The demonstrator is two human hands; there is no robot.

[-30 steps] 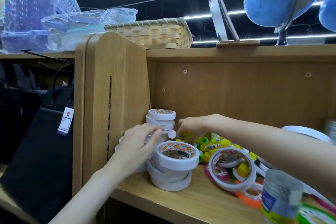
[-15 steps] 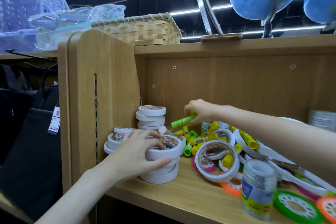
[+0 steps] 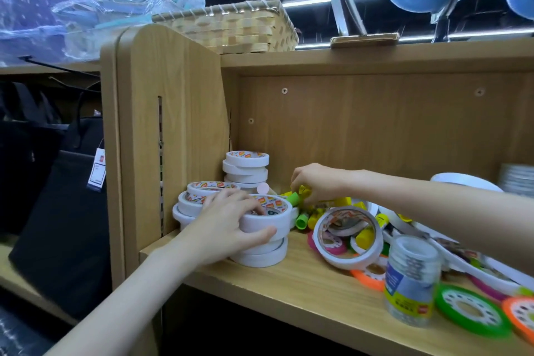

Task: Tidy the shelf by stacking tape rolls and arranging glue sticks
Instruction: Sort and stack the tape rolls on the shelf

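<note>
White tape rolls [image 3: 267, 212] sit in a stack at lower centre of the frame, and the left hand [image 3: 231, 225] grips the top one, thumb on its side. The right hand [image 3: 318, 185] pinches a green glue stick [image 3: 293, 199] just behind. I think the top roll should be centred before letting go, and the stick laid beside the other glue sticks [image 3: 306, 221]. To the right, a leaning roll [image 3: 346, 235] and a clear jar [image 3: 411, 280] crowd the shelf [image 3: 289, 292].

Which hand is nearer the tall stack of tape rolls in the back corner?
Right. The right hand is just beside the tall stack, gripping a green glue stick; the left hand is on the front stack.
</note>
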